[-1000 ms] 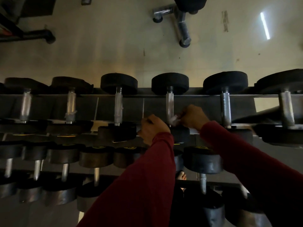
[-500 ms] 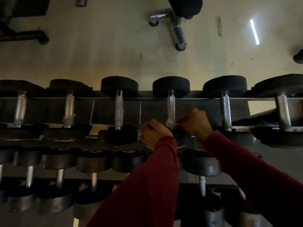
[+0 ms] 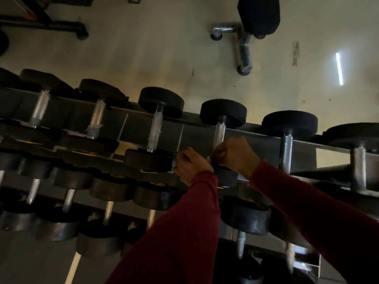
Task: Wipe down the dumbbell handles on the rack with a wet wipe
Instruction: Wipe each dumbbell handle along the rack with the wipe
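Dim gym, pale floor (image 3: 143,48) beyond a tiered dumbbell rack (image 3: 256,140) running slantwise across the view. Farther off on the floor, a chrome bench leg (image 3: 243,52) with a black pad above it, and a dark machine base (image 3: 61,27) at upper left. Black-headed dumbbells in rows on the upper tier, more on the lower tiers in shadow, partly hidden behind two red sleeves (image 3: 174,232).

Left hand (image 3: 190,167) curled into a loose fist just beside the lower head of the fourth dumbbell; whether anything lies in it, cannot tell. Right hand (image 3: 233,154) curled tight around the bottom of the knurled handle (image 3: 219,134), a scrap of pale wet wipe (image 3: 215,155) showing at the fingers.

Handle bright silver, upright between its two black heads, upper half bare.
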### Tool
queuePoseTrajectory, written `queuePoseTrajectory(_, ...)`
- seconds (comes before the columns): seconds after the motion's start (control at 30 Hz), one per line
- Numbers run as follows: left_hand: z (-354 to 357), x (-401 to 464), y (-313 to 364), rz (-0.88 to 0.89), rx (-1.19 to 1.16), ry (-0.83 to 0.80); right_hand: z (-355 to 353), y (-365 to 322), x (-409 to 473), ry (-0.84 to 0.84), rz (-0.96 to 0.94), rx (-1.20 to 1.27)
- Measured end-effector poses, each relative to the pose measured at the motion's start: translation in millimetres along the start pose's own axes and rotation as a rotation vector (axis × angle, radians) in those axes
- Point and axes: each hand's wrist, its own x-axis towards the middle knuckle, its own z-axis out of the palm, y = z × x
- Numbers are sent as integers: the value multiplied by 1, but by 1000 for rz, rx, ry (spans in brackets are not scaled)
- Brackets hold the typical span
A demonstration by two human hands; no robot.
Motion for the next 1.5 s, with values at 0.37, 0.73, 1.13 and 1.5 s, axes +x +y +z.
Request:
queuePoseTrajectory(0.37,2,0,-3,-7,18,-25,10,-3,-11,67,163,100)
queuePoseTrajectory(0.73,7,5,-8,10,40,-16,2,16,25,574,495,572)
queuePoseTrajectory(1.13,9,9,-9,19,40,-12,3,-2,32,539,839,1083)
queuePoseTrajectory(1.5,7,6,-6,18,83,-22,10,15,44,400,938,1210)
